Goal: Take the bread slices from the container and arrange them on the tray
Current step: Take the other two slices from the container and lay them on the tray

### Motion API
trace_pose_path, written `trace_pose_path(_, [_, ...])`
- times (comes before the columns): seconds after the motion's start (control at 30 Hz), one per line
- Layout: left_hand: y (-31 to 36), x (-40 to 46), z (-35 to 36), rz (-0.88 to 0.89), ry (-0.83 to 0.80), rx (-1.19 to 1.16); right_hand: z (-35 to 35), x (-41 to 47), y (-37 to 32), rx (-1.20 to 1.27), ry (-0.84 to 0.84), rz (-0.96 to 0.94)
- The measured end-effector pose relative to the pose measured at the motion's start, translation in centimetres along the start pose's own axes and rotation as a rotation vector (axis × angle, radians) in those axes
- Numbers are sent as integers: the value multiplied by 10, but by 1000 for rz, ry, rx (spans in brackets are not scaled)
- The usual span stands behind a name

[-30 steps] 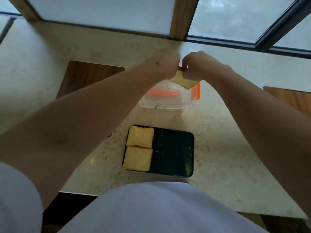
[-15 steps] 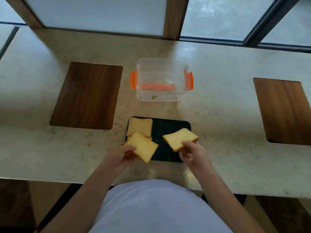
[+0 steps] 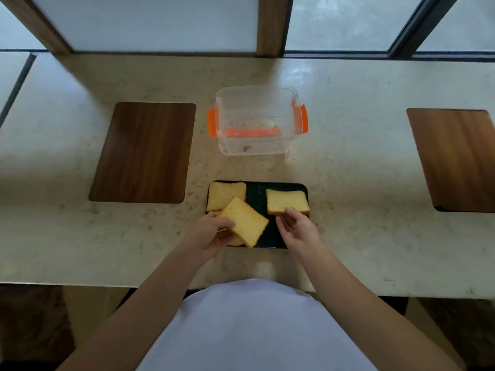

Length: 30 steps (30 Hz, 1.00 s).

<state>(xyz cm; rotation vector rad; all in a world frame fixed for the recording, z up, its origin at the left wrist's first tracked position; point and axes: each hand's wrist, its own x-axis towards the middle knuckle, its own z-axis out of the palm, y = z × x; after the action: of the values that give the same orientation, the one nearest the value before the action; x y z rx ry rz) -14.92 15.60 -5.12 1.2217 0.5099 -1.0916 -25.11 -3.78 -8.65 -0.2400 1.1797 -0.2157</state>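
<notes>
A dark rectangular tray (image 3: 258, 195) lies on the counter in front of me. One bread slice (image 3: 223, 195) rests flat in its far left corner. My left hand (image 3: 211, 232) holds a second slice (image 3: 246, 220) tilted above the tray's left half, hiding most of another slice beneath. My right hand (image 3: 298, 227) pinches the near edge of a slice (image 3: 286, 200) over the tray's far right corner. The clear container (image 3: 257, 121) with orange clips stands beyond the tray and shows only crumbs.
The counter is pale stone (image 3: 348, 183) with a dark wooden inset (image 3: 144, 152) at the left and another (image 3: 455, 159) at the right. Window frames run along the back. The counter's front edge is at my waist.
Both hands came back from the container, each with a slice. Since half a second ago the right slice has moved to the tray's far right corner and levelled out; the left slice stays tilted.
</notes>
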Motion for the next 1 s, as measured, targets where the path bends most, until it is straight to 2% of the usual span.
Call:
trace_pose_path(0.1, [0, 2, 0, -6, 1, -13, 5, 5, -3, -12, 30, -6])
trace_pose_path(0.23, [0, 4, -3, -37, -7, 37, 5, 5, 1, -312, 70, 25])
trace_pose_path(0.6, [3, 10, 0, -39, -24, 59, 1, 5, -7, -153, 32, 32])
trace_pose_path(0.83, [-9, 13, 3, -51, -37, 63, -6, 5, -12, -198, -25, 42])
trace_pose_path(0.9, [-15, 13, 6, -73, -41, 64, -11, 2, -13, -292, -26, 46])
trace_pose_path(1.0, [-20, 13, 13, -83, -42, 53, -23, -6, -9, -663, -19, 29])
